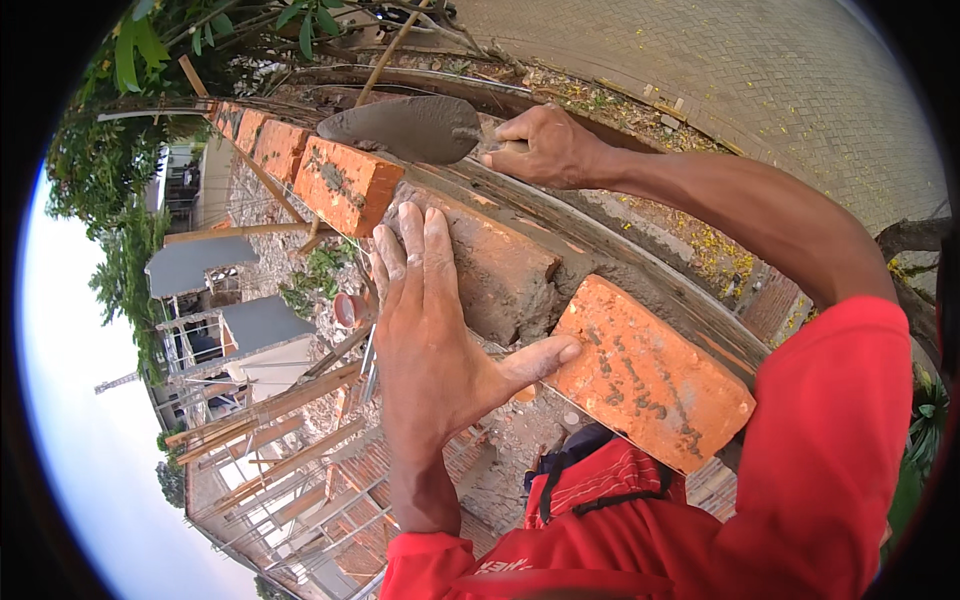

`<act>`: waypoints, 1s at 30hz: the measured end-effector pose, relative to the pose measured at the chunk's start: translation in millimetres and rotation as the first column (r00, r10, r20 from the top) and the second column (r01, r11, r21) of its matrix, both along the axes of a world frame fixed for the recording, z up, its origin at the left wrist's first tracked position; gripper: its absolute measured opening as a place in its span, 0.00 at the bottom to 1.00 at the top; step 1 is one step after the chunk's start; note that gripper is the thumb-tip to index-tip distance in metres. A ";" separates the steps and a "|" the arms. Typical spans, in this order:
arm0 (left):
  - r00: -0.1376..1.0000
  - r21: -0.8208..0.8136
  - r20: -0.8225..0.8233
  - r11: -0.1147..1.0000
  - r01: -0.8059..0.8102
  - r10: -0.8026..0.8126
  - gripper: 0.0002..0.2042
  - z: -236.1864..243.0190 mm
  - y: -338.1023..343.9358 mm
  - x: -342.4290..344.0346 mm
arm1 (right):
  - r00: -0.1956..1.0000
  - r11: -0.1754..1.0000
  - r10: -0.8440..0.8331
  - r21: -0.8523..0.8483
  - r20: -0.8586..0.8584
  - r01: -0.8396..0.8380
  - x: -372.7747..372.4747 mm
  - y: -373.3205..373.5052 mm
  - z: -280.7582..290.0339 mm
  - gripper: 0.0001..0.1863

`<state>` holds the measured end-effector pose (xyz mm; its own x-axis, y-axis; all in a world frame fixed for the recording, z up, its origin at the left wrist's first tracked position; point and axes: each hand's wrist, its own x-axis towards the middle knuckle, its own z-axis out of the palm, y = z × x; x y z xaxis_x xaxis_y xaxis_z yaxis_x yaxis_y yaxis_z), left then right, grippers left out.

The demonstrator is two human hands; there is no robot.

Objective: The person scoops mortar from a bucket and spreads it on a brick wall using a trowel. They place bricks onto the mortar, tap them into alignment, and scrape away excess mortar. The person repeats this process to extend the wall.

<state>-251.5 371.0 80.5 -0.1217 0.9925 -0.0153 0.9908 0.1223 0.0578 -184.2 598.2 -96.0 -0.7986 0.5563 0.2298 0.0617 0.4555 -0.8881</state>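
My right hand (552,148) is closed around the handle of a trowel (405,128). The trowel's blade, coated in grey mortar, points left just above the wall top. Fingers stretched and thumb spread, my left hand (425,335) lies along the side of a mortar-smeared brick (490,265) set in the wall. Its thumb tip reaches the edge of a nearer orange brick (650,375) spotted with mortar. Beyond my fingertips sits another orange brick (347,185) in the row, with a gap of mortar bed beside the trowel.
More bricks (270,148) continue the row toward the far left. A wooden plank (590,215) runs along the wall's right side, above a paved road (800,80). Down on the left are bamboo poles (270,405), rubble and a reddish bucket (348,309). Leafy branches (140,50) hang at the upper left.
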 end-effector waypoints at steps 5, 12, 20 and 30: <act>1.000 -0.003 -0.013 1.000 -0.013 0.012 0.71 -1.3 -0.7 0.1 | 0.993 1.000 0.030 -0.002 0.116 -0.030 92.7 -22.6 -5.4 0.24; 1.000 0.003 -0.002 1.000 -0.006 0.006 0.70 -3.5 -1.4 0.8 | 0.965 0.999 0.042 0.017 0.258 -0.048 220.7 -63.0 17.9 0.22; 0.996 -0.010 0.004 0.996 -0.084 0.084 0.67 -4.1 -3.8 4.7 | 0.947 0.999 -0.028 -0.009 0.321 0.032 310.5 -106.1 56.0 0.26; 0.996 0.014 0.047 0.997 -0.072 0.071 0.67 -6.8 1.2 3.2 | 0.854 0.881 -0.085 -0.362 0.514 0.305 354.7 -147.4 198.0 0.19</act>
